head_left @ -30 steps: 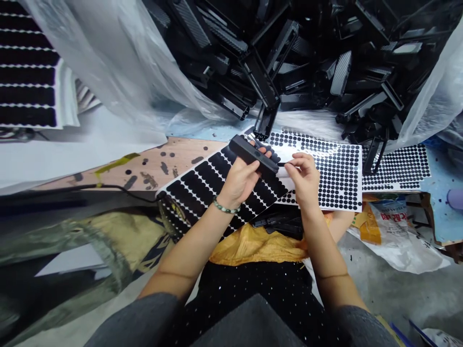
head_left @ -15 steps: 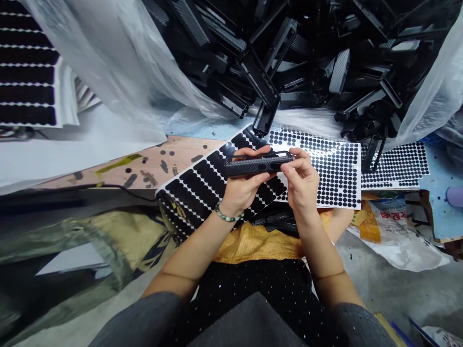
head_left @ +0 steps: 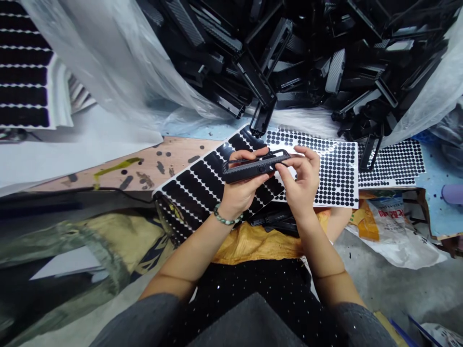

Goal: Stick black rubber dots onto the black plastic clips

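A black plastic frame-like part with a carbon-fibre pattern (head_left: 249, 169) lies across my left hand (head_left: 240, 193). The thumb is under its near side, and the fingers wrap behind it. A dark round spot shows on the near face. At the part's right end is my right hand (head_left: 302, 180), thumb and forefinger closed together against that face; whatever is between these fingertips is too small to make out. Beneath the hands lie a sheet of long black stickers (head_left: 197, 193) and a white sheet of round black stickers (head_left: 336, 168).
A large heap of similar black parts (head_left: 260, 77) fills a clear plastic bag (head_left: 126, 58) beyond the hands. More sticker sheets (head_left: 25, 86) are stacked at far left. A yellow cloth (head_left: 258, 246) covers the lap, with black parts above it. A printed bag (head_left: 390, 226) hangs at right.
The black part has tilted, its right end raised and its opening showing more. My right thumb and forefinger have shifted slightly left along its near face.
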The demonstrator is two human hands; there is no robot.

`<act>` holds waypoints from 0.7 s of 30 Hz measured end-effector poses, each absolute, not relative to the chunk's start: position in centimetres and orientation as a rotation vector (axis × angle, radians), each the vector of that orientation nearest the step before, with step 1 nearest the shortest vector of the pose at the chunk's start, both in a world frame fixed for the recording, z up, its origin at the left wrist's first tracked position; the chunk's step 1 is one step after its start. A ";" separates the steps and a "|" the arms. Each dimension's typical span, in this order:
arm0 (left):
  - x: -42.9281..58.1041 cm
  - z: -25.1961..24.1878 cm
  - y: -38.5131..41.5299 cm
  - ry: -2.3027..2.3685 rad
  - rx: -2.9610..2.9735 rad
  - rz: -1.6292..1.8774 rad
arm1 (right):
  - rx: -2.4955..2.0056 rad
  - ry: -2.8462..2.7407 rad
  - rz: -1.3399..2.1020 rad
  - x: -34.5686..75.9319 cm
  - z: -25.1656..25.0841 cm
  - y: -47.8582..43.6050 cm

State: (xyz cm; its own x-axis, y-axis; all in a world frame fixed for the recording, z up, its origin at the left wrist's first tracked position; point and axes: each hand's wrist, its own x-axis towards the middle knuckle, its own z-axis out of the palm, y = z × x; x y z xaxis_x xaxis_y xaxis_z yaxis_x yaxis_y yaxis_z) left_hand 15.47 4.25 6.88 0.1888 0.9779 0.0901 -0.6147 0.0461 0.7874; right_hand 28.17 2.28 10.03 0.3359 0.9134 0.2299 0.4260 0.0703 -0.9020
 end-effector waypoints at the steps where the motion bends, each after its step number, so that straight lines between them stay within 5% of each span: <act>1: 15.5 6.8 4.2 0.561 0.813 1.320 | -1.573 -1.288 0.532 28.1 10.1 2.2; 12: 15.5 5.5 4.3 0.579 1.136 1.358 | -1.381 -1.065 1.050 29.2 8.1 2.7; 21: 15.1 6.7 13.9 1.327 1.994 0.902 | -1.709 -1.473 0.833 34.7 9.5 1.4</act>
